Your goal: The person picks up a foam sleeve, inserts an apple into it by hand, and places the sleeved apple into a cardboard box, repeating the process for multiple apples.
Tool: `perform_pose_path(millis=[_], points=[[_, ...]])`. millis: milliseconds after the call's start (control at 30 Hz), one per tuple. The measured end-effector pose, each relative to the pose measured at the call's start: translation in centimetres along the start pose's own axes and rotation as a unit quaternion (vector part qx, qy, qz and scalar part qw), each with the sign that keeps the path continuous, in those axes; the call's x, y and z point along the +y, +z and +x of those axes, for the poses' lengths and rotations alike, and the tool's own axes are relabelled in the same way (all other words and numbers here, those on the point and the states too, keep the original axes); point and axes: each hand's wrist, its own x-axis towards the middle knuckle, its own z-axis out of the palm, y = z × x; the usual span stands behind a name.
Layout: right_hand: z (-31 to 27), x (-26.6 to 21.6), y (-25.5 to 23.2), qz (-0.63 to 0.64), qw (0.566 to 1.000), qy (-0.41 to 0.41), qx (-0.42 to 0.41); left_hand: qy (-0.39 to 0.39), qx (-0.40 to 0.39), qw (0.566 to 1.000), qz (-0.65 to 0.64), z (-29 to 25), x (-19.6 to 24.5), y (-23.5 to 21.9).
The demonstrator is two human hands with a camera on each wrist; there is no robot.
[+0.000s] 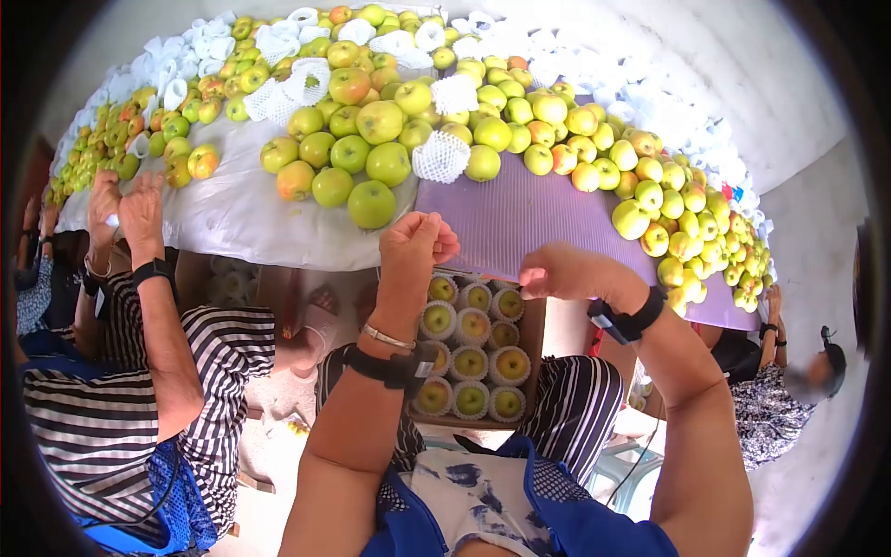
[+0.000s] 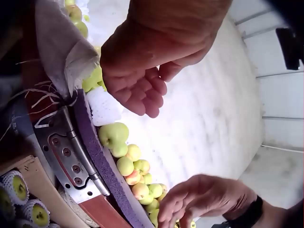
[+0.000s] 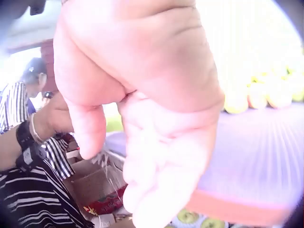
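My left hand [image 1: 411, 260] is raised over the table's front edge, fingers loosely bent; in the left wrist view this hand [image 2: 142, 61] holds nothing. To its right, apart from it, my right hand [image 1: 580, 272] hovers by the purple ribbed mat [image 1: 520, 209]. Its fingers hang downward in the right wrist view, where the hand [image 3: 142, 109] shows no object in its grasp. Beyond both hands lies a long heap of green and reddish apples [image 1: 379, 121]. One foam net [image 1: 441, 157] covers an apple near the mat.
Below the hands, a cardboard box holds net-wrapped apples [image 1: 471, 362] in rows. White foam nets [image 1: 195, 46] line the table's far side. At the left, another person's hands [image 1: 141, 213] are at the table edge; a further person [image 1: 789, 390] is at the right.
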Motion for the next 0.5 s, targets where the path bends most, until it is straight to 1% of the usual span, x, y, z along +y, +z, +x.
perform_pose_path(millis=[100,167,233,333,433,500], points=[[3.8,-1.1,-1.6,-0.021,0.998,-0.023,0.058,-0.004,0.028,0.999,-0.033,0.2,0.2,-0.1],[7.0,-2.2,-2.6,-0.066,0.979,-0.009,0.191,-0.005,0.039,0.998,-0.048,0.3,0.3,-0.2],[10.3,-2.1,-2.9,-0.041,0.939,-0.096,0.328,-0.008,0.049,0.997,-0.053,0.6,0.4,-0.4],[14.4,-2.7,-3.2,-0.035,0.918,-0.058,0.39,-0.003,0.052,0.997,-0.061,0.9,0.9,-0.7],[17.2,-2.6,-2.8,-0.138,0.928,0.042,0.343,-0.01,0.051,0.997,-0.058,1.1,1.2,-0.8],[17.1,-2.5,-2.6,-0.108,0.937,0.046,0.329,-0.005,0.044,0.998,-0.054,1.2,1.1,-0.9]])
